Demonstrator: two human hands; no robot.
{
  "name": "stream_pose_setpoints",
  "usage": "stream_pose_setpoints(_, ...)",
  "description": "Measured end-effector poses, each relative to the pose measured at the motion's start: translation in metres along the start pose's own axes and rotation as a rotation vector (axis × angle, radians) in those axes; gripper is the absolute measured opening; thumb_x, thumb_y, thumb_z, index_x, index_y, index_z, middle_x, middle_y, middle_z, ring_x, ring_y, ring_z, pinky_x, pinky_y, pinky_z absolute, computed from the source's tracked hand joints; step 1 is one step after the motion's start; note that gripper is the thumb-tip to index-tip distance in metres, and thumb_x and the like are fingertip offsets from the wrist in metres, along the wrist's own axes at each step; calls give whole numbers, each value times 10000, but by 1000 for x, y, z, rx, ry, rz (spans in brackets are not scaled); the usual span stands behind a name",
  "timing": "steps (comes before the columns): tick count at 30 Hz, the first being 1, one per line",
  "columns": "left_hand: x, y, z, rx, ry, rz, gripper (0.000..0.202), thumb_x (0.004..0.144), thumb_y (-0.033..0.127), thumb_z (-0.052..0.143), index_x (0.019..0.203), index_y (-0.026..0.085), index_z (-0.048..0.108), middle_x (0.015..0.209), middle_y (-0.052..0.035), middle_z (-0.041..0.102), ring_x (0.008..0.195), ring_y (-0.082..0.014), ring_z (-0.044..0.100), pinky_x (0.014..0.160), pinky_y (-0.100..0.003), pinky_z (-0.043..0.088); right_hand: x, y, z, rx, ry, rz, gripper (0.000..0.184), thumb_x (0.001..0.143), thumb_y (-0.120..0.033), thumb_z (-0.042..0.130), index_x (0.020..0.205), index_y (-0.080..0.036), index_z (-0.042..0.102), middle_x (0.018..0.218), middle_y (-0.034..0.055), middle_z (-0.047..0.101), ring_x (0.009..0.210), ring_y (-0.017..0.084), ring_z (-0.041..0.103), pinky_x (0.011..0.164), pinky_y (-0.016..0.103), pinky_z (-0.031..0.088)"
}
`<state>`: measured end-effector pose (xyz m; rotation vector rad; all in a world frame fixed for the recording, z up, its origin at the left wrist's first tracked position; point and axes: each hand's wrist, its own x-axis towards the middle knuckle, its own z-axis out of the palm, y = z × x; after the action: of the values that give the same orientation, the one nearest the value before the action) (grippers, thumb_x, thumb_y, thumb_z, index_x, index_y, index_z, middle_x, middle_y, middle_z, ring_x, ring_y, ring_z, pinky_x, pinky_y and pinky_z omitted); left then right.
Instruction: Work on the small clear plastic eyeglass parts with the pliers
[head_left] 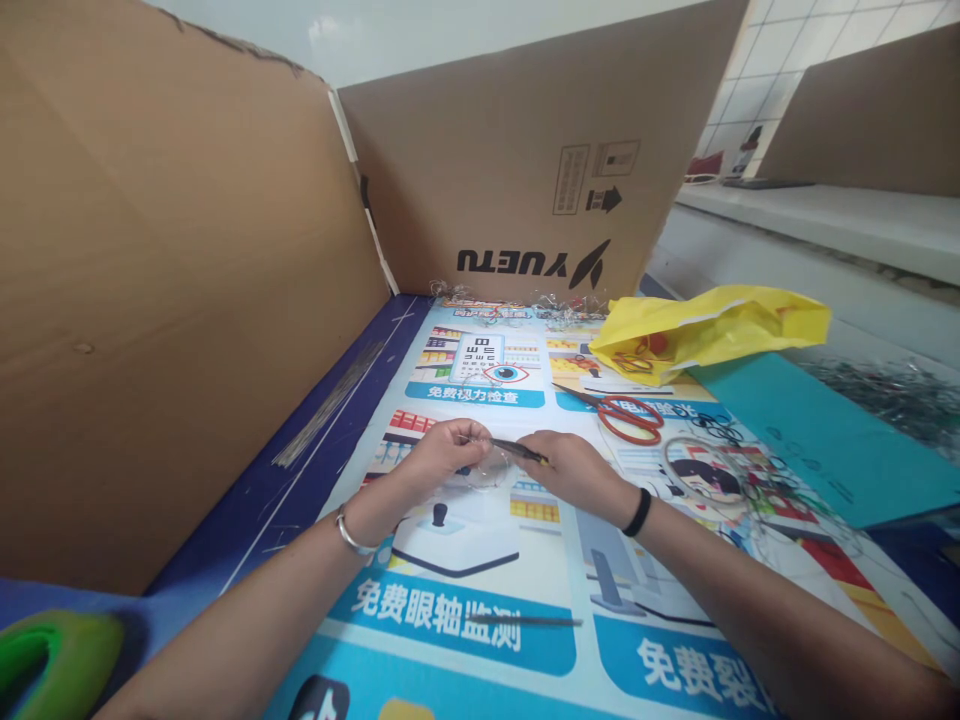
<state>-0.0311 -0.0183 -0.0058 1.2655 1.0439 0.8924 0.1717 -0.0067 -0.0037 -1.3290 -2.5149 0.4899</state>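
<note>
My left hand (442,455) is closed in a pinch on a small loop of thin clear wire (489,470) held just above a printed poster (480,590) on the table. My right hand (574,470) is closed round a dark slim tool (517,449) whose tip points left and meets the wire at my left fingertips. A silver bangle sits on my left wrist and a black band on my right wrist.
Red-handled scissors (628,418) lie behind my right hand. A yellow plastic bag (705,328) and teal sheet (817,440) lie to the right, tangled wire rings (720,470) nearby. Cardboard walls (172,280) stand left and behind. A thin rod (525,621) lies near me, a green object (52,660) at bottom left.
</note>
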Motion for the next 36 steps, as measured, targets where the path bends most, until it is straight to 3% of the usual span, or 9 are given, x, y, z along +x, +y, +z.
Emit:
stream_pose_setpoints(8, 0, -1, -3, 13, -69, -15, 180, 665, 284, 641, 732, 136, 563, 555, 31, 507, 496, -56, 423, 502, -200, 308, 0, 2, 2, -137, 8, -63, 219, 797, -194, 440, 940, -202, 605, 898, 33, 635, 845, 147, 557, 703, 227, 365)
stream_pose_setpoints(20, -3, 0, -6, 4, -137, -62, 199, 669, 297, 655, 743, 140, 557, 546, 36, 496, 453, -40, 386, 448, -186, 254, 1, 7, 2, -230, 24, -124, 209, 803, -208, 448, 939, -213, 608, 899, 26, 648, 828, 144, 568, 679, 227, 348)
stream_pose_setpoints(24, -2, 3, -4, -45, -132, -9, 233, 652, 301, 681, 775, 139, 568, 602, 29, 509, 505, -46, 421, 494, -192, 303, 1, 8, 2, -198, 49, -76, 218, 801, -212, 439, 940, -210, 607, 921, 28, 647, 855, 142, 566, 702, 226, 363)
stream_pose_setpoints(30, -1, 3, -3, -79, -126, -15, 407, 642, 279, 700, 1002, 159, 553, 741, -9, 569, 589, -78, 517, 560, -217, 380, 1, 13, 0, -156, 87, -21, 256, 845, -258, 398, 991, -219, 606, 964, 35, 647, 907, 140, 562, 736, 220, 378)
stream_pose_setpoints(36, 2, 1, -5, -77, -70, 15, 302, 692, 317, 657, 920, 145, 562, 780, -39, 595, 684, -116, 566, 599, -235, 419, 2, 18, 3, -157, 141, 5, 277, 883, -324, 360, 973, -227, 603, 937, 25, 650, 886, 131, 574, 715, 211, 381)
